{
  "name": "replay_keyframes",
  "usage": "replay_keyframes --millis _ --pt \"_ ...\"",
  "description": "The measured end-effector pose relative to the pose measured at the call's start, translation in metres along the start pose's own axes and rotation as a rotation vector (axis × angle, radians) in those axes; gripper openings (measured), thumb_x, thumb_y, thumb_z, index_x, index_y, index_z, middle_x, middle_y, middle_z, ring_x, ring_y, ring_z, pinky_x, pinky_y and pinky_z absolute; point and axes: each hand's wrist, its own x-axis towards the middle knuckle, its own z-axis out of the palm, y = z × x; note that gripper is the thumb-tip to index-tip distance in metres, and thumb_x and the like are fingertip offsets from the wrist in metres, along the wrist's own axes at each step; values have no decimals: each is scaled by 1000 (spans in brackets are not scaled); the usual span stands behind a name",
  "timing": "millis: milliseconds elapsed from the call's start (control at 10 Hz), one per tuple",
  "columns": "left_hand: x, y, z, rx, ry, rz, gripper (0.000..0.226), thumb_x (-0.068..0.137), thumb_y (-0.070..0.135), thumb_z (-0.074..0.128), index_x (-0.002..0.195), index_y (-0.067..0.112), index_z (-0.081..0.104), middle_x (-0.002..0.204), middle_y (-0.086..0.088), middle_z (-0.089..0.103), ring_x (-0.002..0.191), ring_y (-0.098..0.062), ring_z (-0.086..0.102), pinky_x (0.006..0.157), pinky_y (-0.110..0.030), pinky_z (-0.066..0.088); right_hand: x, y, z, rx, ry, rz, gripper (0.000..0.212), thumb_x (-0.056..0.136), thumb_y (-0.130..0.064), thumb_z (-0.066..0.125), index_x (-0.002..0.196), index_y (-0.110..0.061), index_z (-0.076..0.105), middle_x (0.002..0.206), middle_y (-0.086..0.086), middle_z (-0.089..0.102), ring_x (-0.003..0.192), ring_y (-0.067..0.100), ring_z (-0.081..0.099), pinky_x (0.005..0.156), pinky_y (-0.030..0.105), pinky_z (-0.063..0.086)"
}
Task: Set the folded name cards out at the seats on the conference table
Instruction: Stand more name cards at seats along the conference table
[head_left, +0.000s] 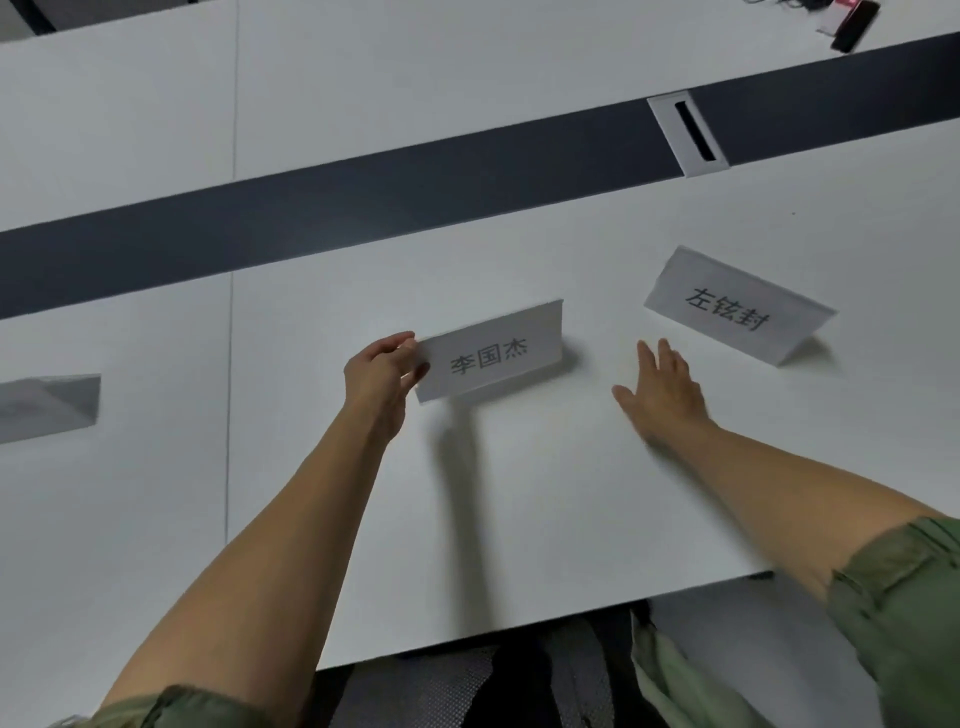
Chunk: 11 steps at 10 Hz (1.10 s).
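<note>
A folded white name card (491, 353) with black characters stands on the white conference table (519, 493) at mid-frame. My left hand (382, 376) pinches its left end between thumb and fingers. My right hand (662, 389) hovers flat and open to the right of that card, fingers spread, touching no card. A second folded name card (737, 306) stands tent-like further right. A third folded card (49, 408) sits at the far left edge, its text not readable.
A dark strip (363, 208) runs across the table's middle, with a white cable slot (688, 132) set in it. Dark objects (852, 23) lie at the far top right. The table's near edge (519, 631) is below, with a mesh chair (452, 686) beneath it.
</note>
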Motion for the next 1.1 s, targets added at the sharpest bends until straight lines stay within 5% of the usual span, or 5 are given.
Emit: replay_keyframes --millis 200,1100 --pt "22 9 -43 52 47 7 19 89 -6 58 107 -5 63 92 -11 56 78 -19 56 81 -35 55 -5 -24 15 -67 -175 65 109 80 -69 57 155 -16 -2 162 13 -12 149 32 -10 114 52 23" --pt "101 26 -38 164 13 56 12 92 -4 54 101 -1 62 90 -7 53 76 -15 53 77 -33 58 1 -24 21 -126 -182 77 109 82 -69 54 154 -15 -7 161 15 -16 149 34 -12 112 56 25"
